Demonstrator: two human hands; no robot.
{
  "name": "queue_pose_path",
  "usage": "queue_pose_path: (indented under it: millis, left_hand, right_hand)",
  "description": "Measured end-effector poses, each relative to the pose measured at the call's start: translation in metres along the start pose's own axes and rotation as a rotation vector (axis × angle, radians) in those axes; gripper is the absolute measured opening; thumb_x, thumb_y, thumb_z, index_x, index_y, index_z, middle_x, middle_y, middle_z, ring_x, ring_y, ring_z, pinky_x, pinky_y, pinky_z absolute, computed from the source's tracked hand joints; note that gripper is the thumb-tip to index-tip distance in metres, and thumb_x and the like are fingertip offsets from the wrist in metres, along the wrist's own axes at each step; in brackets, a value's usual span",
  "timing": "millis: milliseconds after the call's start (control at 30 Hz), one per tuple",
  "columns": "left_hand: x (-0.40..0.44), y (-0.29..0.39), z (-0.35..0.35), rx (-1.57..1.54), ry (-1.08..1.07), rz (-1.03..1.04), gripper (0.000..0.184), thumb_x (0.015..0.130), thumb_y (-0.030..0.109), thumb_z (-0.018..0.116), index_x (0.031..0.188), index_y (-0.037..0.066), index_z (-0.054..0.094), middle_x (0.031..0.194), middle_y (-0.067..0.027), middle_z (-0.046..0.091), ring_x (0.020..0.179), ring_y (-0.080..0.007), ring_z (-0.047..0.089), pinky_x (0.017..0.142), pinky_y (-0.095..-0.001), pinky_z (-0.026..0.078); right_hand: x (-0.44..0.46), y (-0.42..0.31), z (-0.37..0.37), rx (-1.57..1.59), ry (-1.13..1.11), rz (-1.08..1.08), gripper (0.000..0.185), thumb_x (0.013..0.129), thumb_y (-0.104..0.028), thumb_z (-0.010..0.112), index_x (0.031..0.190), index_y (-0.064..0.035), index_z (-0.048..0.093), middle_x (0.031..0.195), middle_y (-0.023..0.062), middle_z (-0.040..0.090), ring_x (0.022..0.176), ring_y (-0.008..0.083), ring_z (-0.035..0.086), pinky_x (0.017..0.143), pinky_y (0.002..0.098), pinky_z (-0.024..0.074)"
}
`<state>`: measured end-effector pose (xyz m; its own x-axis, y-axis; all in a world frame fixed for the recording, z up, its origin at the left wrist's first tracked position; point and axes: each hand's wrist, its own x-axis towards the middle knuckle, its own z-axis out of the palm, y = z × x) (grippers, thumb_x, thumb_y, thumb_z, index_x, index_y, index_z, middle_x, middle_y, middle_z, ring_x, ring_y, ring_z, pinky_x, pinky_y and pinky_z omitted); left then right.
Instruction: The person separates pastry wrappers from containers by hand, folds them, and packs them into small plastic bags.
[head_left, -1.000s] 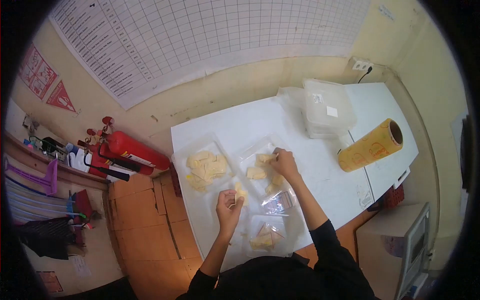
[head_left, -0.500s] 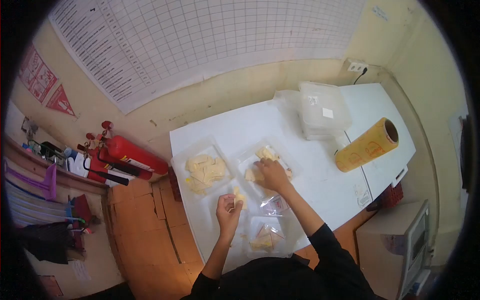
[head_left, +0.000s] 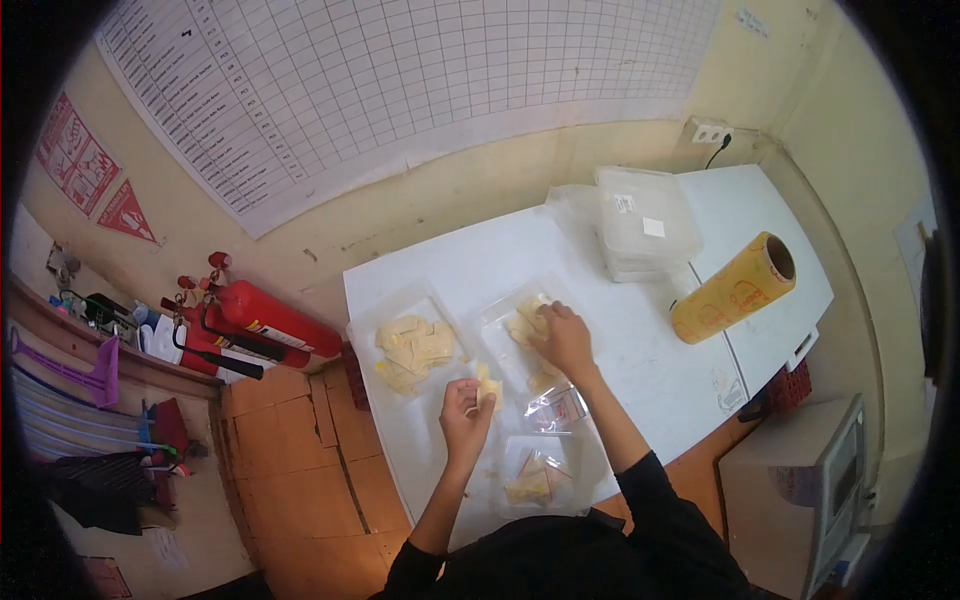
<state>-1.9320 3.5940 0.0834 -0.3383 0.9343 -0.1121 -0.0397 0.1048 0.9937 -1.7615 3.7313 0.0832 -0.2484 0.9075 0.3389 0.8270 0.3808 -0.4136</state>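
Observation:
My left hand (head_left: 465, 422) is closed on a few thin, pale yellow pieces, like folded dough wrappers (head_left: 489, 388), held upright between thumb and fingers. Over the middle clear plastic tray (head_left: 497, 350), my right hand (head_left: 568, 345) reaches down with bent fingers among similar pale pieces (head_left: 525, 325). Its fingertips are partly hidden, so what they grip does not show. Left of it, another clear tray (head_left: 445, 298) bears a loose heap of pale flat pieces (head_left: 415, 352). Nearer my body, a smaller clear container (head_left: 575, 460) has wrapped triangular pieces (head_left: 538, 478) in it.
A clear plastic packet (head_left: 556, 410) lies between the middle tray and the near container. Stacked lidded plastic boxes (head_left: 650, 225) and a large yellow roll of film (head_left: 735, 290) stand on the right of the white table (head_left: 510, 245). Red fire extinguishers (head_left: 275, 318) are beyond its left edge.
My right hand has shifted to the right and slightly away from me within the middle tray, uncovering the pieces on its left. My left hand still holds its pieces, slightly farther right.

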Motion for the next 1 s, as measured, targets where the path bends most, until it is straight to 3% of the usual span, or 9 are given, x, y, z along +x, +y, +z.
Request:
queue_pose_path:
  millis: [167, 267, 333, 400, 533, 633, 700, 833, 1000]
  left_hand:
    - [0.037, 0.010, 0.029, 0.344, -0.073, 0.177, 0.017, 0.076, 0.005, 0.069, 0.089, 0.006, 0.058, 0.076, -0.0088, 0.061, 0.063, -0.0168, 0.059, 0.056, -0.0296, 0.047]
    - [0.061, 0.001, 0.053, 0.576, -0.043, 0.349, 0.015, 0.076, 0.003, 0.068, 0.088, 0.006, 0.060, 0.071, -0.0083, 0.060, 0.057, -0.0188, 0.056, 0.052, -0.0317, 0.045]
    - [0.067, -0.002, 0.067, 0.590, -0.008, 0.359, 0.015, 0.073, 0.004, 0.066, 0.088, 0.008, 0.062, 0.073, -0.0098, 0.061, 0.070, -0.0236, 0.057, 0.063, -0.0377, 0.044]
    - [0.068, 0.003, 0.076, 0.944, 0.151, 0.398, 0.019, 0.072, 0.010, 0.067, 0.091, 0.011, 0.065, 0.076, -0.0100, 0.063, 0.093, -0.0277, 0.053, 0.081, -0.0418, 0.037]
    - [0.072, -0.019, 0.083, 0.998, 0.202, 0.432, 0.024, 0.072, 0.015, 0.067, 0.095, 0.009, 0.066, 0.076, -0.0090, 0.064, 0.109, -0.0307, 0.044, 0.091, -0.0453, 0.028]
    - [0.068, -0.027, 0.083, 1.117, 0.151, 0.429, 0.027, 0.072, 0.015, 0.066, 0.097, 0.004, 0.066, 0.085, -0.0118, 0.065, 0.114, -0.0327, 0.041, 0.092, -0.0495, 0.026]
    - [0.062, -0.026, 0.081, 1.203, 0.081, 0.404, 0.032, 0.072, 0.015, 0.066, 0.101, 0.001, 0.063, 0.109, -0.0177, 0.059, 0.121, -0.0348, 0.035, 0.093, -0.0530, 0.024]
    - [0.053, -0.015, 0.072, 1.249, 0.000, 0.287, 0.032, 0.077, 0.008, 0.056, 0.107, -0.003, 0.059, 0.129, -0.0225, 0.045, 0.133, -0.0382, 0.027, 0.098, -0.0614, 0.024]
    - [0.071, -0.029, 0.064, 1.262, -0.125, 0.323, 0.051, 0.072, 0.016, 0.070, 0.116, -0.004, 0.053, 0.145, -0.0199, 0.027, 0.141, -0.0383, 0.005, 0.102, -0.0674, 0.014]
  right_hand:
    - [-0.010, 0.027, -0.012, 0.069, -0.051, 0.231, 0.020, 0.070, -0.001, 0.059, 0.089, -0.0051, 0.059, 0.078, 0.0144, 0.059, 0.077, 0.0347, 0.060, 0.064, 0.0449, 0.0483]
    - [-0.017, 0.035, -0.012, 0.082, -0.103, 0.161, 0.018, 0.069, 0.000, 0.059, 0.087, -0.0053, 0.061, 0.077, 0.0157, 0.059, 0.076, 0.0347, 0.059, 0.065, 0.0439, 0.0489]
    - [-0.020, 0.041, -0.011, 0.028, -0.164, 0.113, 0.017, 0.068, -0.004, 0.063, 0.085, -0.0057, 0.062, 0.080, 0.0149, 0.059, 0.079, 0.0335, 0.059, 0.067, 0.0431, 0.0486]
    - [-0.022, 0.045, -0.010, -0.026, -0.226, 0.066, 0.017, 0.067, -0.008, 0.067, 0.084, -0.0061, 0.063, 0.082, 0.0142, 0.059, 0.082, 0.0323, 0.058, 0.070, 0.0423, 0.0484]
    - [-0.022, 0.036, -0.014, -0.196, -0.370, -0.011, 0.035, 0.056, -0.020, 0.077, 0.085, -0.0045, 0.064, 0.097, 0.0127, 0.059, 0.096, 0.0276, 0.056, 0.080, 0.0388, 0.0458]
    - [-0.020, 0.034, -0.010, -0.226, -0.359, -0.010, 0.038, 0.056, -0.023, 0.077, 0.087, -0.0056, 0.063, 0.097, 0.0119, 0.060, 0.097, 0.0269, 0.057, 0.081, 0.0384, 0.0449]
    - [-0.019, 0.035, -0.008, -0.238, -0.342, -0.015, 0.037, 0.058, -0.022, 0.075, 0.089, -0.0064, 0.062, 0.095, 0.0111, 0.062, 0.096, 0.0270, 0.058, 0.080, 0.0387, 0.0451]
    - [-0.016, 0.031, -0.009, 0.028, -0.414, 0.104, 0.032, 0.061, -0.019, 0.071, 0.089, -0.0086, 0.059, 0.077, 0.0098, 0.065, 0.077, 0.0306, 0.063, 0.074, 0.0416, 0.0465]
    - [-0.005, 0.028, -0.007, 0.164, -0.268, 0.135, 0.027, 0.065, -0.016, 0.068, 0.089, -0.0096, 0.057, 0.069, 0.0119, 0.064, 0.068, 0.0341, 0.062, 0.067, 0.0453, 0.0475]
